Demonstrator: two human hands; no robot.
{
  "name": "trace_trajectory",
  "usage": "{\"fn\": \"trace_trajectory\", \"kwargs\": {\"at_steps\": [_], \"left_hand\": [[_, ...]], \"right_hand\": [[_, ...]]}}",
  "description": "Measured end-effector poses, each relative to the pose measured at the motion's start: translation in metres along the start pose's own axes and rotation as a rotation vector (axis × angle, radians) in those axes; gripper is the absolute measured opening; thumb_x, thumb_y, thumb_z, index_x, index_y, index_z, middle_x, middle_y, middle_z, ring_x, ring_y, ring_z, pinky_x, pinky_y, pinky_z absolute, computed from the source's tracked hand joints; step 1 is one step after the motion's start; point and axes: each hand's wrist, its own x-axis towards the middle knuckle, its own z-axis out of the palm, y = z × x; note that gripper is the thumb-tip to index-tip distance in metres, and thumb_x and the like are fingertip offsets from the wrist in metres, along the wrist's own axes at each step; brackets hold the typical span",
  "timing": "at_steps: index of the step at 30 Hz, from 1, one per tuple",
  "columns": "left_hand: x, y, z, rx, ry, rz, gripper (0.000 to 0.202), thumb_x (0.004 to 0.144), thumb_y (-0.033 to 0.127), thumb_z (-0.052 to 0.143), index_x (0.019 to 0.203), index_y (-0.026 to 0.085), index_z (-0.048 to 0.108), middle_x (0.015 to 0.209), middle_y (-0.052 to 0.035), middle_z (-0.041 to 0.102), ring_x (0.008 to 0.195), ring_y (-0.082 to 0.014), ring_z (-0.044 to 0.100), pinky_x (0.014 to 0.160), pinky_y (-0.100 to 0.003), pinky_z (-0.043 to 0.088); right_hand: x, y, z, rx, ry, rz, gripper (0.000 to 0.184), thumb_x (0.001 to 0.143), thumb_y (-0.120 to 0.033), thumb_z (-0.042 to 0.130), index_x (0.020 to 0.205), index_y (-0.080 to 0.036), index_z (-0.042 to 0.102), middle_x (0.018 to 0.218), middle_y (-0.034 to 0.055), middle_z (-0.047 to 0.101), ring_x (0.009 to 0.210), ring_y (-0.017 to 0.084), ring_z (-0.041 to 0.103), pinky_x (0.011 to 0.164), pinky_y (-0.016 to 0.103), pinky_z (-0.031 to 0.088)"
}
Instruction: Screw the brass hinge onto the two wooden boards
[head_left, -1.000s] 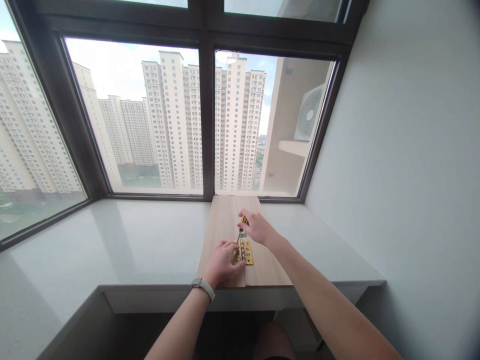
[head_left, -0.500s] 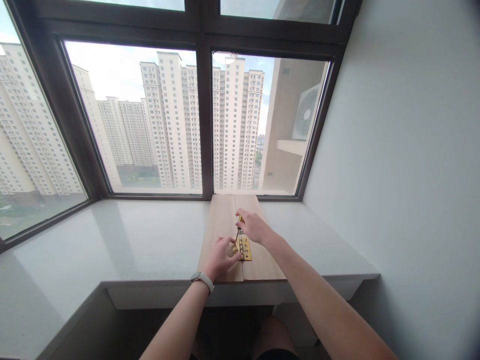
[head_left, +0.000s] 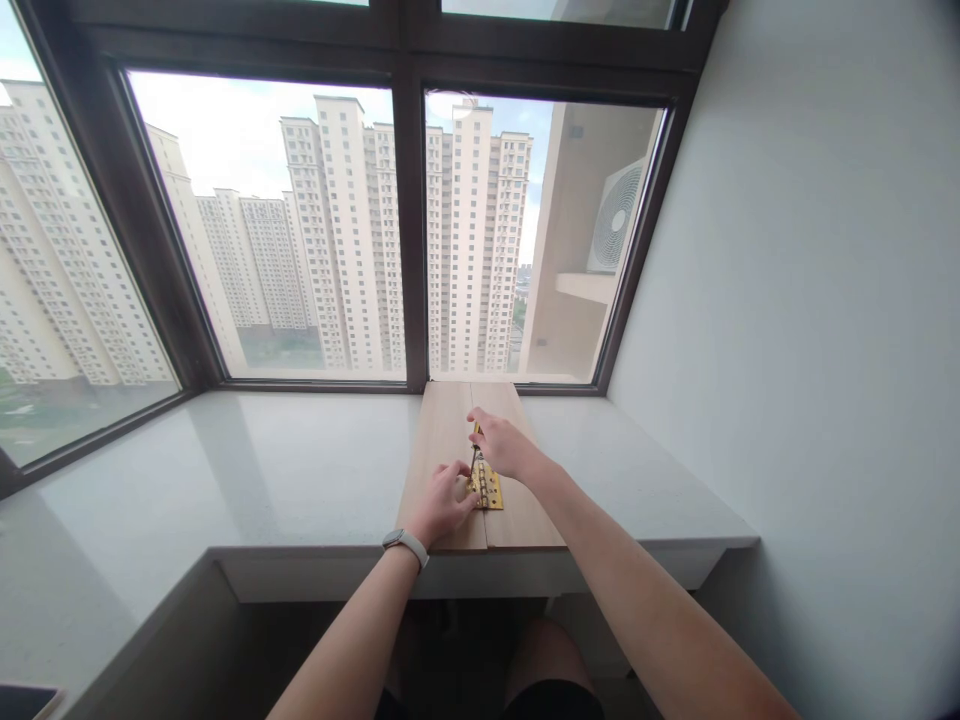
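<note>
Two pale wooden boards, a left board [head_left: 442,425] and a right board [head_left: 529,525], lie side by side on the sill. A gold-coloured butt hinge [head_left: 492,491] lies flat across their seam near the front end. My right hand [head_left: 505,447] grips a screwdriver [head_left: 473,462] by its yellow handle, its dark shaft pointing down at the hinge's left leaf. My left hand [head_left: 442,507], wearing a watch on its wrist, has thumb and fingers around that leaf, beside the screwdriver's tip. Those fingers hide the tip and any screw under it.
The white window sill [head_left: 322,470] spreads to both sides of the boards, with its front edge just below them. Dark window frames [head_left: 415,230] rise behind, and a pale wall [head_left: 787,300] closes the right side. My legs are under the sill.
The view has tilted down slightly, so the sill and boards sit a little higher in the picture. Both hands keep their places at the hinge, and the screwdriver stands a bit more upright.
</note>
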Motion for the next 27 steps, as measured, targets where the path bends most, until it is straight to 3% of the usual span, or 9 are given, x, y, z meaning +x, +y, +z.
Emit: {"fn": "trace_trajectory", "kwargs": {"at_steps": [17,27], "left_hand": [[-0.0018,0.0018,-0.0024,0.004,0.004,0.003,0.033,0.083,0.032,0.069,0.113,0.028,0.056,0.112,-0.0058,0.067,0.113,-0.0270,0.057,0.096,-0.045,0.045],[-0.0015,-0.0005,-0.0013,0.029,0.013,0.008,0.027,0.085,0.031,0.065,0.111,0.025,0.062,0.110,-0.0045,0.069,0.111,-0.0263,0.057,0.096,-0.041,0.045]], "right_hand": [[-0.0008,0.0001,0.0031,-0.011,0.041,0.006,0.027,0.097,-0.024,0.048,0.124,-0.021,0.053,0.106,0.0090,0.067,0.090,0.020,0.062,0.082,0.030,0.042],[-0.0028,-0.0015,0.0027,-0.011,0.022,-0.004,0.032,0.095,-0.020,0.046,0.126,-0.019,0.051,0.093,0.0056,0.066,0.081,0.018,0.059,0.076,0.028,0.041]]}}
